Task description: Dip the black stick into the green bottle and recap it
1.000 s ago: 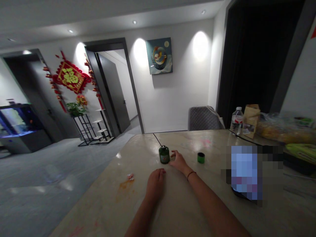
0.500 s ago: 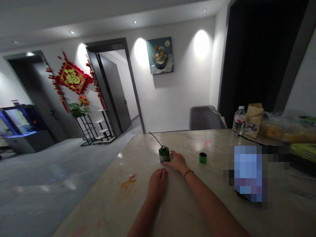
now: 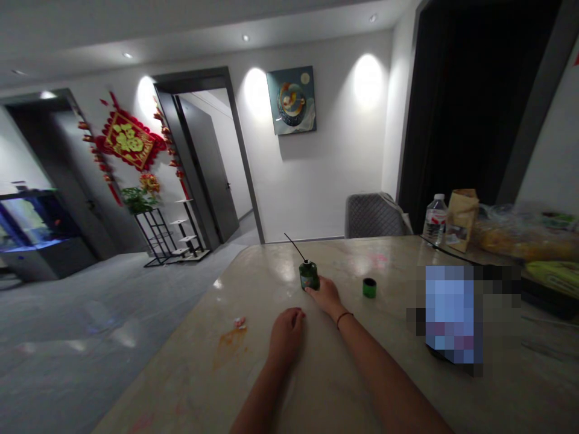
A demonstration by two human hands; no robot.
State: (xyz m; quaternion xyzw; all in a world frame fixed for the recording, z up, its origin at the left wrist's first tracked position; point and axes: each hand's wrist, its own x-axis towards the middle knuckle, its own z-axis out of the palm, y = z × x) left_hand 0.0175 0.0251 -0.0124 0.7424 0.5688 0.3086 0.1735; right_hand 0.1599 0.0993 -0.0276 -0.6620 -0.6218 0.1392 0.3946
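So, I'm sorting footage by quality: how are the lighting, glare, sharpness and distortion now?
Head view: ceiling spotlights cast bright patches on the wall; head view: glare marks the far tabletop; head view: the label on the green bottle is unreadably soft; head view: upright doorframes lean outward at the top.

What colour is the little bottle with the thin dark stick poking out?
The bottle is dark green; the head view shows it best.
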